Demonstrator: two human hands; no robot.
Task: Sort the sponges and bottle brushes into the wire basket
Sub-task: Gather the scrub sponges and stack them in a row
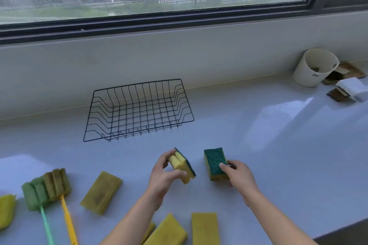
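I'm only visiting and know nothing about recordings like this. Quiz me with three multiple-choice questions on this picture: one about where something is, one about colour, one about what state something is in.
1. Where do the bottle brushes lie relative to the wire basket?
A. Inside it.
B. On the counter, nearer the person and to its left.
C. Behind it, against the wall.

2. What colours are the two brush handles?
A. One green, one yellow.
B. Both black.
C. Red and blue.

3. What are the left hand and right hand doing?
A. Both lie flat.
B. Both grip one brush.
C. Each grips a sponge.

Answers:
1. B, since the brushes lie on the counter off the basket's near left corner.
2. A, since a green handle lies beside a yellow handle.
3. C, since the left hand holds a yellow-faced sponge and the right a green-topped sponge.
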